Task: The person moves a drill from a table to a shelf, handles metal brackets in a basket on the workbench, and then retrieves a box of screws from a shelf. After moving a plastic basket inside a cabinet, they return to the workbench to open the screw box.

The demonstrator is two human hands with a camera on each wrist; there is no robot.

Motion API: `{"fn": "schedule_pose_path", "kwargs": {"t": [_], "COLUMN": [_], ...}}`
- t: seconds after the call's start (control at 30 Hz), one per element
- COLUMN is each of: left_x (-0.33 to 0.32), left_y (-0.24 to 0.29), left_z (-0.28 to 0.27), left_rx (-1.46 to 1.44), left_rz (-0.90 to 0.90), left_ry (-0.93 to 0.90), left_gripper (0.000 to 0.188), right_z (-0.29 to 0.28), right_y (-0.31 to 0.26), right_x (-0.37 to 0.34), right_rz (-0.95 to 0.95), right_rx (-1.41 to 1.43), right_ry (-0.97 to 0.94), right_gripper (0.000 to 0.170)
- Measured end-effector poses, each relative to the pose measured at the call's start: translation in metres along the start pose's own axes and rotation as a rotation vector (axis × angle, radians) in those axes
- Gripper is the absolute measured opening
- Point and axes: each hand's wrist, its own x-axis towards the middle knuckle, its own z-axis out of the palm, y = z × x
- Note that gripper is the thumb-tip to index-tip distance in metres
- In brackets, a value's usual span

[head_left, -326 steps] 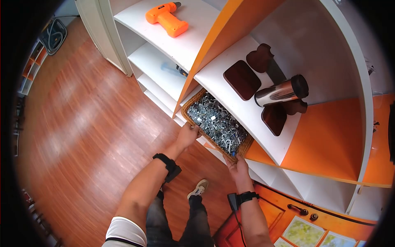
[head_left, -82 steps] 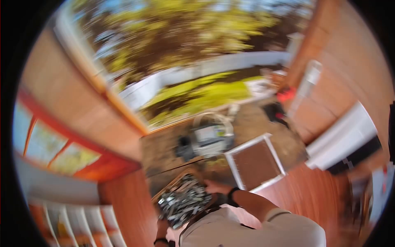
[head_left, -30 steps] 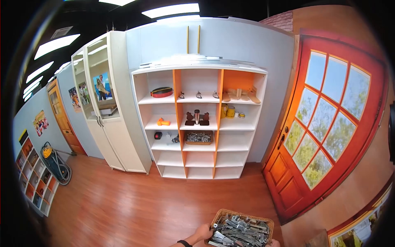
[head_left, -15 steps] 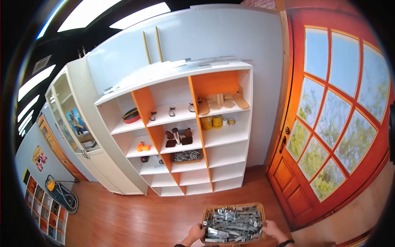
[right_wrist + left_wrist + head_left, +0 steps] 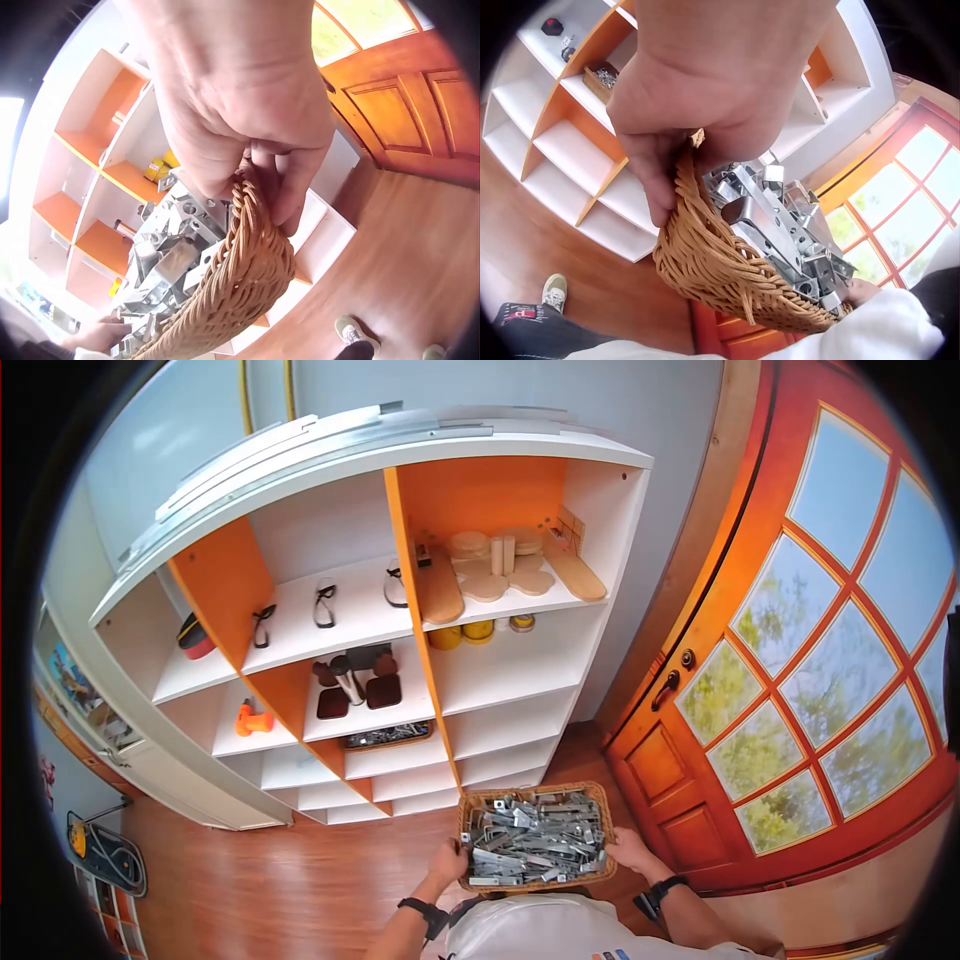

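Note:
A brown wicker basket (image 5: 601,792), heaped with metal brackets (image 5: 530,840), is held level in front of the body. My left hand (image 5: 449,860) grips its left end. In the left wrist view the thumb is inside the woven rim and the fingers (image 5: 654,187) lie outside. At the other end my right hand (image 5: 632,850) pinches the rim, with fingers (image 5: 296,191) down the outer wall in the right wrist view. Ahead stands a white and orange shelf unit (image 5: 510,705). A second wicker basket of small metal parts (image 5: 388,735) sits in its middle column.
Wooden pieces (image 5: 490,575), yellow cans (image 5: 478,631), glasses (image 5: 325,605), dark brown boards with a tumbler (image 5: 350,685), and an orange drill (image 5: 254,720) occupy the shelves. A red-orange door (image 5: 690,780) is on the right. Wooden floor (image 5: 300,870) lies below.
The shelf unit appears much nearer than a second ago. The bracket basket, still held by both hands, is now in front of its lower right part; the head view tilts further down.

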Motion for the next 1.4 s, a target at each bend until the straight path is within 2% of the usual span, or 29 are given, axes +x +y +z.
{"fn": "schedule_pose_path", "kwargs": {"t": [0.07, 0.2, 0.27, 0.3, 0.4, 0.47, 0.53, 0.57, 0.6, 0.67, 0.83, 0.9, 1.03, 1.1, 1.2, 1.23, 1.3, 1.33, 1.4], "left_x": [0.026, 0.083, 0.109, 0.122, 0.159, 0.182, 0.203, 0.217, 0.225, 0.246, 0.288, 0.299, 0.301, 0.31, 0.331, 0.334, 0.33, 0.331, 0.328], "left_y": [0.018, 0.029, 0.032, 0.034, 0.04, 0.037, 0.039, 0.038, 0.033, 0.025, 0.013, 0.018, 0.024, 0.018, 0.022, 0.024, 0.023, 0.022, 0.018], "left_z": [-0.015, -0.016, -0.013, -0.01, -0.002, 0.007, 0.012, 0.015, 0.021, 0.031, 0.055, 0.052, 0.044, 0.054, 0.065, 0.069, 0.074, 0.077, 0.078], "left_rx": [0.005, -0.013, 0.058, 0.05, 0.049, 0.07, 0.039, 0.015, -0.012, 0.005, -0.056, -0.057, -0.097, -0.142, -0.286, -0.297, -0.409, -0.422, -0.482], "left_rz": [-0.001, 0.024, 0.017, 0.006, -0.093, -0.135, -0.191, -0.205, -0.224, -0.243, -0.346, -0.392, -0.461, -0.427, -0.508, -0.518, -0.538, -0.544, -0.434], "left_ry": [-0.006, 0.019, 0.057, 0.054, 0.039, 0.051, 0.077, 0.083, 0.083, 0.108, 0.231, 0.214, 0.165, 0.223, 0.399, 0.401, 0.545, 0.544, 0.618], "left_gripper": [0.029, 0.027, 0.027, 0.027, 0.029, 0.029, 0.029, 0.028, 0.028, 0.028, 0.03, 0.025, 0.026, 0.028, 0.026, 0.026, 0.025, 0.025, 0.024], "right_z": [-0.004, -0.008, -0.01, -0.011, -0.016, -0.017, -0.021, -0.023, -0.026, -0.018, 0.0, 0.0, 0.011, 0.018, 0.025, 0.025, 0.017, 0.013, 0.012], "right_y": [-0.011, -0.02, -0.023, -0.024, 0.034, 0.02, -0.017, 0.02, 0.01, -0.008, 0.015, 0.056, 0.054, 0.056, 0.062, 0.063, 0.066, 0.07, 0.083], "right_x": [0.033, 0.096, 0.127, 0.14, 0.208, 0.231, 0.258, 0.285, 0.296, 0.316, 0.376, 0.41, 0.427, 0.427, 0.429, 0.43, 0.422, 0.421, 0.416], "right_rz": [0.094, 0.133, 0.091, 0.073, 0.066, 0.055, 0.166, 0.149, 0.15, 0.215, 0.34, 0.438, 0.567, 0.575, 0.615, 0.615, 0.623, 0.623, 0.669], "right_rx": [-0.253, -0.213, -0.184, -0.08, -0.12, -0.126, -0.177, -0.291, -0.334, -0.214, -0.254, -0.125, -0.215, -0.07, -0.101, -0.116, 0.028, 0.014, 0.332], "right_ry": [-0.053, -0.076, -0.114, -0.109, -0.118, -0.167, -0.23, -0.257, -0.296, -0.332, -0.347, -0.312, -0.308, -0.236, -0.17, -0.176, -0.21, -0.211, -0.234], "right_gripper": [0.022, 0.023, 0.026, 0.028, 0.024, 0.024, 0.021, 0.023, 0.023, 0.024, 0.025, 0.021, 0.015, 0.009, 0.004, 0.004, 0.007, 0.007, 0.006]}}
